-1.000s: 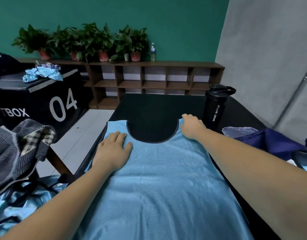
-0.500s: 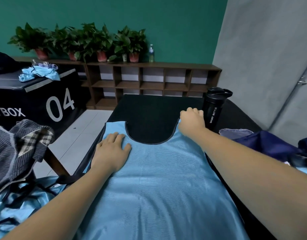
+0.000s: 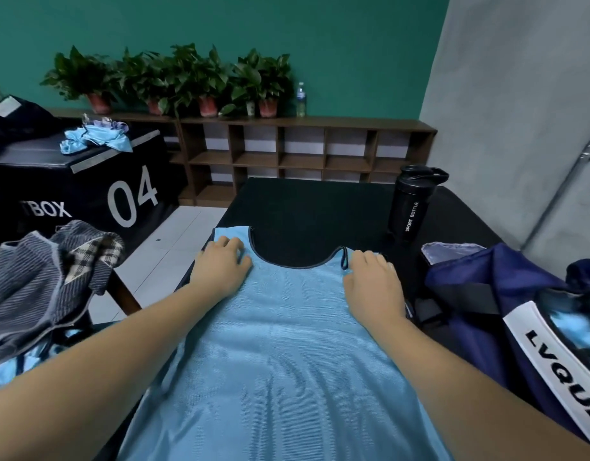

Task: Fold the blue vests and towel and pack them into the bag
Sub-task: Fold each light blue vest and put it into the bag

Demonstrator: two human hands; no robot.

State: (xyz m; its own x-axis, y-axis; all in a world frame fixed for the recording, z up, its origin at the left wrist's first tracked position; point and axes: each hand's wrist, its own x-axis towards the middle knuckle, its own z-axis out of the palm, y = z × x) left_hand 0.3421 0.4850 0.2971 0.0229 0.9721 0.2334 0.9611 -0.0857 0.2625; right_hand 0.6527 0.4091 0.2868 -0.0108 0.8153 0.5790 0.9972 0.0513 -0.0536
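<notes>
Counter [image 3: 303, 207]: black, running from 6 to 12 o'clock. Blue vest [image 3: 287, 361]: one, spread flat on the counter's near half, neck opening toward 12 o'clock. Bag [image 3: 479, 294]: navy, white lettered strap, at 3 o'clock, just beside the vest. Black box [image 3: 87, 194]: marked 04, at 10 o'clock. Grey striped cloth [image 3: 37, 277]: heaped at 9 o'clock. Sport bottle [image 3: 411, 207]: black, upright on the counter at 1 o'clock. Left hand [image 3: 220, 271]: flat, fingers straight, pressing the vest's left shoulder strap. Right hand [image 3: 373, 284]: palm down, fingers relaxed, resting on the right strap.
</notes>
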